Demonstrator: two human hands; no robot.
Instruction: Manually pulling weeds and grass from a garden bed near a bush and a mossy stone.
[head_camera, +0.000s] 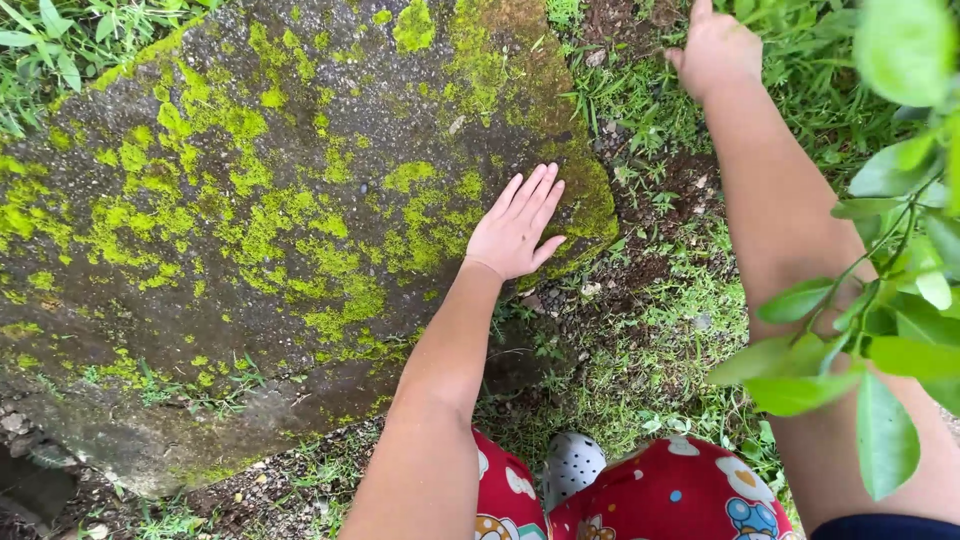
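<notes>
Head view, looking down. Nearest the camera were the person's red patterned trousers (660, 495) and 1 white dotted shoe (572, 462), standing on sparse grass (640, 370) and dark soil. At near right, a leafy branch (880, 330) crossed in front of the right forearm. From the near centre the left arm ran forward to the left hand (515, 228), which lay released and flat, fingers straight and together, palm down on the right edge of a large grey rock (250, 200). The rock filled the left and centre of the scene and carried patches of bright green moss (260, 225); the hand touched it where stone met moss. Farther off, at far right, the right hand (715, 50) reached down toward the grass and weeds beyond the rock's corner, back of the hand uppermost; its fingers ran out of view, so whether it grasped anything could not be told.
</notes>
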